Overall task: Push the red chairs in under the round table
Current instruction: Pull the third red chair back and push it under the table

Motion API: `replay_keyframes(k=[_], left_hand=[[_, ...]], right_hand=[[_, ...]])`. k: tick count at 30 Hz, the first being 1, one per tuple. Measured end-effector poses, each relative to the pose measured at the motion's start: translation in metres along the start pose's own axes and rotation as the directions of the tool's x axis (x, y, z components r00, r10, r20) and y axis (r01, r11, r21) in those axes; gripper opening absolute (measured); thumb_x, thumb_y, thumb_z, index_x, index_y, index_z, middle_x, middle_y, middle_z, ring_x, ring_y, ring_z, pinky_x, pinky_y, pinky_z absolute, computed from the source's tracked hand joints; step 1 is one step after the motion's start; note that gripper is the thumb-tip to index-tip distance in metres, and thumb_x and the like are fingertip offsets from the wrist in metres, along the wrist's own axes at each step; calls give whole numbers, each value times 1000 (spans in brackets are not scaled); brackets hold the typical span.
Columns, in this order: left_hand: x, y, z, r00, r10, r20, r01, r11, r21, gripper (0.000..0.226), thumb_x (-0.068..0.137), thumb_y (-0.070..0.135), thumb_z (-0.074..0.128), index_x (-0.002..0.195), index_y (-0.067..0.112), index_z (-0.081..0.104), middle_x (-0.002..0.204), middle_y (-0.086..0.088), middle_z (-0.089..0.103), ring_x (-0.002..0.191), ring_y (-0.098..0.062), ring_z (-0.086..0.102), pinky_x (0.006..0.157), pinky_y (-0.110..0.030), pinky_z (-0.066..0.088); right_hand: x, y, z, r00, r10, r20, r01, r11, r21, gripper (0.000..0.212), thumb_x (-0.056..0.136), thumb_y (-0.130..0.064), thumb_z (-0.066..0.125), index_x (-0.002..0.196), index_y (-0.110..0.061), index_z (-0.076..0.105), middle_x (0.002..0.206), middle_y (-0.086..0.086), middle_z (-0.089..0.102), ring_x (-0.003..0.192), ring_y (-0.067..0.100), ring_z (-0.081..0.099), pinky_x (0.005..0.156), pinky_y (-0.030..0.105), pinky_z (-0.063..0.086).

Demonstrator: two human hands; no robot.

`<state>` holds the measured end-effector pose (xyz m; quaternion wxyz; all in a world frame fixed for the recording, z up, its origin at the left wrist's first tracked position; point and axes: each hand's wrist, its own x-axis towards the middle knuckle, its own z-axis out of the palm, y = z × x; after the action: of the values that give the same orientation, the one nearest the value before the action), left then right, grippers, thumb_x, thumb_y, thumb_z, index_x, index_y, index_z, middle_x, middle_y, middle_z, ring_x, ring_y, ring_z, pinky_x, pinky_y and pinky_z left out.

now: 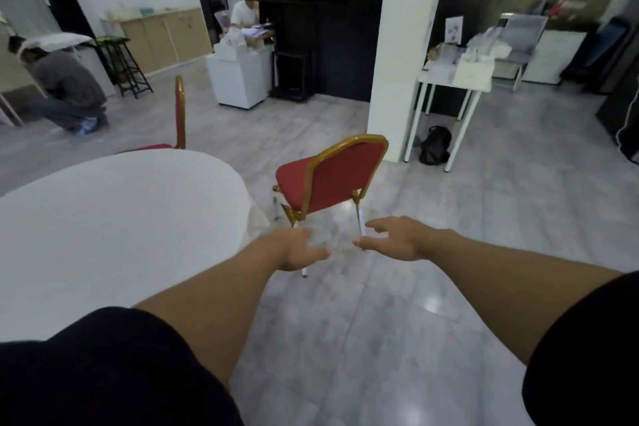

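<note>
Both hands, left hand and right hand, reach empty, fingers spread; the red chair stands at twelve o'clock, untouched, beside the bench.

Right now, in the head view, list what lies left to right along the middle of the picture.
Crouching person → far red chair → round table → near red chair → white pillar → black bag
</note>
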<state>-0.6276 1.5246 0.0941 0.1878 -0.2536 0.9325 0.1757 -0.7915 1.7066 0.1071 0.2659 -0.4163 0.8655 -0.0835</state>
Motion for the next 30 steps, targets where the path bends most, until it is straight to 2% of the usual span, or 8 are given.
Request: replay_keyframes(k=[3,9,15,19,22,25,27,30], left_hand=[[62,22,-20,1000,24,-4,-24,999,23,105,84,87,39,168,26,26,174,-11,29,156,-35,33,123,-53,30],[158,54,-67,997,77,-4,-77,995,64,96,94,77,44,169,22,19,174,-12,27,156,-35,33,123,-53,31],[240,76,-112,991,105,-80,-98,991,90,90,98,68,47,168,19,21,168,-11,40,150,-34,43,118,-52,39],[296,73,-129,993,51,-108,-44,997,66,90,97,66,50,167,17,24,164,-12,46,146,-34,48,116,-50,42],[331,72,-135,989,23,-146,-21,1000,15,76,92,61,58,155,21,43,146,-8,62,128,-31,61,106,-49,51],[370,69,-141,982,-53,-179,45,998,-49,75,86,60,60,150,25,45,130,-4,69,114,-29,66,97,-49,55],[391,66,-146,981,-107,-160,98,993,-61,85,87,62,59,159,24,35,139,-8,65,123,-32,63,101,-49,53],[424,67,-156,971,-195,-137,190,981,-48,98,92,64,58,169,22,15,163,-13,45,146,-36,47,114,-52,44]], right_hand=[[29,37,-31,999,35,-35,-35,999,14,95,89,-84,47,162,-24,35,167,5,41,150,28,40,121,44,32],[86,85,-87,994,91,-56,-89,996,29,98,88,-84,49,164,-24,32,167,3,40,151,27,39,120,43,32],[153,123,-144,989,107,-97,-102,993,55,98,86,-84,54,163,-28,31,165,3,43,150,27,41,121,44,33],[210,140,-175,995,40,-95,-39,999,11,96,89,-78,58,164,-25,30,167,4,40,151,27,39,119,41,32],[254,155,-192,996,-21,-89,16,999,-47,96,89,-74,63,164,-24,29,167,4,40,152,27,38,119,40,32],[306,169,-213,991,-114,-69,107,990,-97,95,88,-68,69,163,-23,31,165,3,43,149,26,42,115,38,34],[334,175,-225,982,-185,-43,181,980,-82,87,87,-62,75,159,-29,40,157,-1,52,142,24,49,110,35,39],[381,187,-239,971,-240,16,241,968,-78,75,81,-59,82,146,-37,53,139,-8,65,127,19,61,101,33,46]])
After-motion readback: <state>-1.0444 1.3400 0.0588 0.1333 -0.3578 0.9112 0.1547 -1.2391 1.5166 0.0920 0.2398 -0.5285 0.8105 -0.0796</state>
